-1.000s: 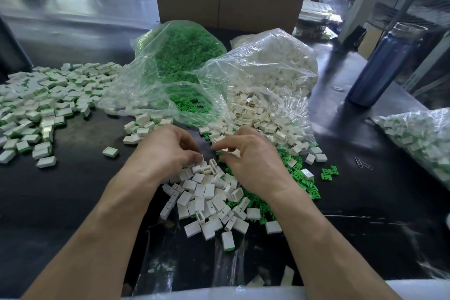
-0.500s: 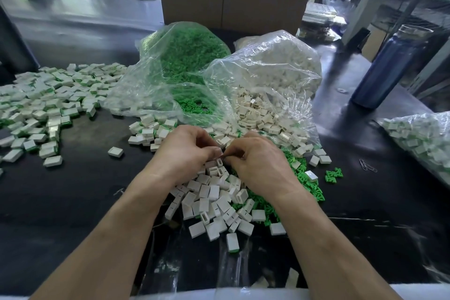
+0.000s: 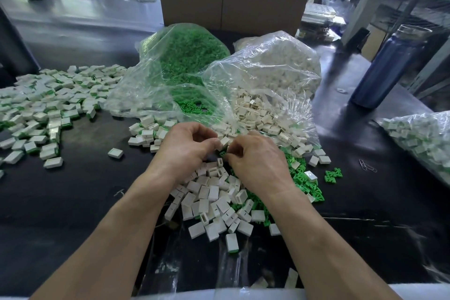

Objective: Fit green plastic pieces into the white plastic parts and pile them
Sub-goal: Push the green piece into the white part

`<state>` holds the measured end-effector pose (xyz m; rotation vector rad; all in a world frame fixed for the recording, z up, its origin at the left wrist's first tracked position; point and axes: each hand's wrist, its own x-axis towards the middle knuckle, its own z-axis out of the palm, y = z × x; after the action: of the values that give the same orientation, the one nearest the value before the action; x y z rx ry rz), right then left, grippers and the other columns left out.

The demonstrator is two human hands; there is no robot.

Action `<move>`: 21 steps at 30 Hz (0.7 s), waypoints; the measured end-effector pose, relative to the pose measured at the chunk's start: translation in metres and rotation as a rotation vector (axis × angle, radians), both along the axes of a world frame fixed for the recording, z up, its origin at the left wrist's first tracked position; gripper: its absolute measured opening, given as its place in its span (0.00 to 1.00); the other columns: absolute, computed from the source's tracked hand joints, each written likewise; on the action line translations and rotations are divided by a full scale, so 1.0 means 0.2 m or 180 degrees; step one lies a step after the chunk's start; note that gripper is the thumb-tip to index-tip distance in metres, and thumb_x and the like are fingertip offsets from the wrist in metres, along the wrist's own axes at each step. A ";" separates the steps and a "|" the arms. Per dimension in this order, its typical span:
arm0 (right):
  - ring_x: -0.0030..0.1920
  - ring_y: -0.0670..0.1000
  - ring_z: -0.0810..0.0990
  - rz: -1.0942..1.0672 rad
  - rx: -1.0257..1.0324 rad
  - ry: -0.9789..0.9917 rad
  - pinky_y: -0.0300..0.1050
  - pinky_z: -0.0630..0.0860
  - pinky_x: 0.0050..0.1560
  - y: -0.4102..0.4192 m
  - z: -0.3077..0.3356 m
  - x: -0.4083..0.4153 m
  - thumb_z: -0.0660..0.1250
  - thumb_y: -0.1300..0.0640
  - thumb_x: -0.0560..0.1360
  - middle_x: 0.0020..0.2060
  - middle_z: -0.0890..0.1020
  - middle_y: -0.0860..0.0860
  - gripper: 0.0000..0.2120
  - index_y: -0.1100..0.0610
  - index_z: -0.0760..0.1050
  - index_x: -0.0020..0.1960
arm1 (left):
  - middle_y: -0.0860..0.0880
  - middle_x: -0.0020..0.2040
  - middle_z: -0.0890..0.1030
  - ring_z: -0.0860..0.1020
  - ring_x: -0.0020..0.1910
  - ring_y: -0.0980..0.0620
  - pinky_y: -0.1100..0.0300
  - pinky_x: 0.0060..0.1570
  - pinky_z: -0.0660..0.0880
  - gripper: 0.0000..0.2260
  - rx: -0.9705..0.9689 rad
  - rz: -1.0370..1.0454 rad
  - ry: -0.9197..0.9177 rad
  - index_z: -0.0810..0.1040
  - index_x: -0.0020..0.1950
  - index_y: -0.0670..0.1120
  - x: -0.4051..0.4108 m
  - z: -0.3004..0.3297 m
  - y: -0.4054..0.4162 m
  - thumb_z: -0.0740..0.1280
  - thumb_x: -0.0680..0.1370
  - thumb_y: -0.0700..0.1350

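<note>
— Head view: any brand or writing to read?

— None we can make out on the cardboard box (image 3: 231, 5), the blue bottle (image 3: 387, 66) or the bags.

— And the hands?

— We see the left hand (image 3: 187, 146) and right hand (image 3: 258, 158) meet over the loose heap of white parts (image 3: 214, 202) on the black desk (image 3: 73, 202). Left fingers (image 3: 214, 142) are curled, pinching a small white part (image 3: 224, 141) at the tips. Right fingers (image 3: 233, 153) are curled close against it; what they pinch we cannot tell.

— Which way does it point?

— It sits tilted between the fingertips; its long axis is too small to judge.

— Around them?

— Loose green pieces (image 3: 299, 178) lie under and right of the right hand; a finished pile (image 3: 48, 109) spreads far left. Clear bags of green pieces (image 3: 185, 56) and white parts (image 3: 275, 73) stand behind.
</note>
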<state>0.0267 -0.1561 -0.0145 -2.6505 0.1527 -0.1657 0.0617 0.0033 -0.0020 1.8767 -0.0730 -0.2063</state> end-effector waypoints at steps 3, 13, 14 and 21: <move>0.53 0.49 0.77 0.0008 -0.0030 0.0049 0.48 0.74 0.57 0.00 0.00 0.00 0.72 0.46 0.80 0.50 0.77 0.45 0.06 0.47 0.80 0.51 | 0.46 0.45 0.88 0.88 0.42 0.49 0.57 0.47 0.84 0.05 -0.0165 -0.0017 0.0028 0.84 0.54 0.44 0.00 0.00 0.00 0.74 0.79 0.39; 0.54 0.50 0.77 -0.0046 -0.0037 0.0105 0.51 0.76 0.60 0.01 0.01 0.00 0.71 0.47 0.81 0.51 0.77 0.46 0.05 0.48 0.81 0.52 | 0.46 0.44 0.88 0.87 0.39 0.53 0.70 0.33 0.77 0.04 -0.0238 0.0062 0.0029 0.84 0.54 0.42 0.00 0.02 0.00 0.73 0.79 0.37; 0.54 0.50 0.77 -0.0046 -0.0035 0.0124 0.51 0.76 0.60 0.01 0.01 0.01 0.71 0.48 0.81 0.51 0.77 0.46 0.05 0.48 0.81 0.52 | 0.46 0.43 0.88 0.87 0.38 0.53 0.70 0.32 0.76 0.04 -0.0291 0.0082 0.0038 0.84 0.54 0.41 0.00 0.02 0.00 0.73 0.80 0.37; 0.55 0.49 0.77 -0.0044 0.0212 0.0032 0.52 0.76 0.64 -0.03 0.00 0.00 0.66 0.52 0.85 0.54 0.78 0.46 0.06 0.50 0.81 0.58 | 0.52 0.34 0.86 0.82 0.29 0.61 0.71 0.27 0.73 0.03 -0.0323 0.0124 -0.0021 0.84 0.53 0.40 0.00 0.01 0.00 0.72 0.80 0.36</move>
<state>0.0269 -0.1618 -0.0153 -2.5849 0.1770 -0.1494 0.0616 0.0028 0.0008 1.7762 -0.0505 -0.1667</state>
